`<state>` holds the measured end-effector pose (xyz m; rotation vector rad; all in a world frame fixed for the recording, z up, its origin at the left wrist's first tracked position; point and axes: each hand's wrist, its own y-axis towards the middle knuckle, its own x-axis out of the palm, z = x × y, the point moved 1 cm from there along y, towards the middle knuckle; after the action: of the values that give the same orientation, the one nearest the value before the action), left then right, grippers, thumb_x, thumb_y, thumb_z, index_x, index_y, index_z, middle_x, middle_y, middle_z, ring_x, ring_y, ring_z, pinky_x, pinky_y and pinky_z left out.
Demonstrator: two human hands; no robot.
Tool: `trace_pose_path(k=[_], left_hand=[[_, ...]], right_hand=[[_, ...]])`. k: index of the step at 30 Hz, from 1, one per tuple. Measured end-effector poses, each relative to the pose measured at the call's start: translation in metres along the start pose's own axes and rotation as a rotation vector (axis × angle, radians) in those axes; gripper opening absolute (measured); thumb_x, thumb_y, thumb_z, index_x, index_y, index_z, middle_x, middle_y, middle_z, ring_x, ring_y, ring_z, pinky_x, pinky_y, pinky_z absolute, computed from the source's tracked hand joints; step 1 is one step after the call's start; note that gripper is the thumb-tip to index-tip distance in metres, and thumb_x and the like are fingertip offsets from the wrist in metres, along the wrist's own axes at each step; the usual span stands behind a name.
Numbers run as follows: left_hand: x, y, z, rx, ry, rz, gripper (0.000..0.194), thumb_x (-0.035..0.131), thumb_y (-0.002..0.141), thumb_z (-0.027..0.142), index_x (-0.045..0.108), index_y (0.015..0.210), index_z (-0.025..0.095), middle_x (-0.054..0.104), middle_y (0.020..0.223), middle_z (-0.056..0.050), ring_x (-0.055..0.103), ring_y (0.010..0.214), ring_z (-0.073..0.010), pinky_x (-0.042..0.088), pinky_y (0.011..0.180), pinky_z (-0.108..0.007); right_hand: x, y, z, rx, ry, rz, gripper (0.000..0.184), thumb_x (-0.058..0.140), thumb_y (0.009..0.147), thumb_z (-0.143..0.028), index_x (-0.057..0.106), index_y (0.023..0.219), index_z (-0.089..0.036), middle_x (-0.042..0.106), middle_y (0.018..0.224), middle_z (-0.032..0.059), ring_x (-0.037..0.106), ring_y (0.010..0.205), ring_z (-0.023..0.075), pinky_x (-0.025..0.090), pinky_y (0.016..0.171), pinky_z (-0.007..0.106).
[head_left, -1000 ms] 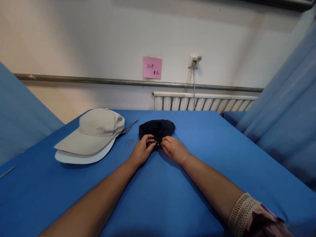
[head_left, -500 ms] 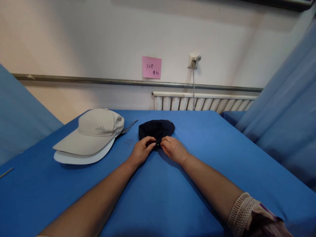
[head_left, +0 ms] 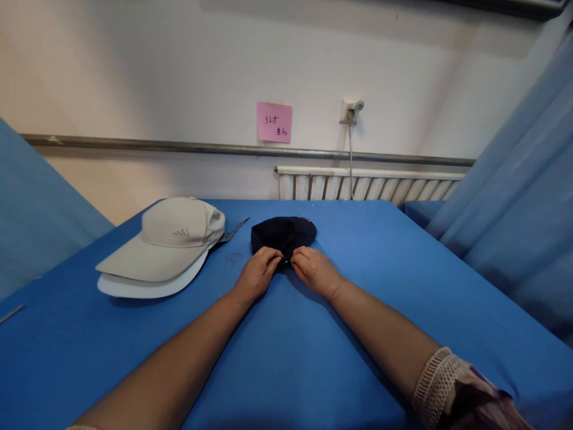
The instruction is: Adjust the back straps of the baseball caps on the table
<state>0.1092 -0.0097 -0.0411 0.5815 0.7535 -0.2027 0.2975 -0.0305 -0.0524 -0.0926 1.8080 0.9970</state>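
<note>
A dark navy cap (head_left: 280,233) lies on the blue-covered table (head_left: 286,346) ahead of me, its brim pointing to the right. My left hand (head_left: 258,272) pinches the cap's near edge with thumb and fingers. Close beside it, my right hand (head_left: 314,270) grips the same edge from the right, fingers curled. Between the two sets of fingertips a small shiny spot shows on the cap's strap or edge; its exact kind is too small to tell.
Two stacked caps sit at the left, a cream cap (head_left: 172,230) on top of a pale one (head_left: 147,288). A thin stick (head_left: 11,314) lies at the far left edge. Blue curtains (head_left: 514,197) hang on both sides. A radiator (head_left: 371,185) and a plugged-in socket (head_left: 350,111) are behind.
The fingers of my left hand have closed together on the cap's edge, where thumb and forefinger were apart before. The right hand and the cap have hardly moved.
</note>
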Motion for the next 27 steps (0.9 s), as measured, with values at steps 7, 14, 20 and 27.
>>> trace_pose_path(k=[7, 14, 20, 27], left_hand=[[-0.001, -0.002, 0.007, 0.073, 0.128, -0.044, 0.021, 0.045, 0.094, 0.025, 0.065, 0.096, 0.02, 0.061, 0.094, -0.006, 0.058, 0.09, -0.0204, 0.047, 0.083, -0.035], [0.0, -0.002, 0.008, 0.063, 0.127, -0.052, 0.024, 0.043, 0.094, 0.02, 0.065, 0.104, 0.02, 0.057, 0.096, -0.005, 0.058, 0.09, -0.0184, 0.048, 0.082, -0.033], [0.003, -0.002, 0.003, -0.01, 0.087, -0.014, 0.026, 0.041, 0.095, 0.022, 0.064, 0.108, 0.02, 0.055, 0.097, -0.005, 0.057, 0.089, -0.0178, 0.049, 0.084, -0.034], [0.002, 0.0, 0.0, 0.001, 0.053, 0.012, 0.021, 0.047, 0.093, 0.024, 0.064, 0.105, 0.019, 0.057, 0.096, -0.004, 0.057, 0.092, -0.0183, 0.049, 0.087, -0.036]], right_hand=[[0.001, -0.001, 0.0, -0.027, -0.004, 0.02, 0.023, 0.044, 0.096, -0.018, 0.066, 0.092, -0.014, 0.064, 0.099, 0.0103, 0.058, 0.089, 0.0184, 0.048, 0.081, 0.032], [0.0, 0.0, -0.001, -0.019, 0.007, 0.028, 0.022, 0.045, 0.096, -0.018, 0.066, 0.092, -0.015, 0.064, 0.1, 0.0099, 0.058, 0.087, 0.0178, 0.048, 0.08, 0.031], [0.001, 0.0, -0.001, -0.02, 0.005, 0.034, 0.022, 0.045, 0.097, -0.018, 0.066, 0.093, -0.014, 0.064, 0.099, 0.0098, 0.058, 0.087, 0.0181, 0.048, 0.08, 0.031], [0.0, 0.0, 0.0, -0.017, 0.011, 0.038, 0.022, 0.044, 0.097, -0.018, 0.066, 0.093, -0.015, 0.064, 0.101, 0.01, 0.058, 0.089, 0.0183, 0.048, 0.081, 0.032]])
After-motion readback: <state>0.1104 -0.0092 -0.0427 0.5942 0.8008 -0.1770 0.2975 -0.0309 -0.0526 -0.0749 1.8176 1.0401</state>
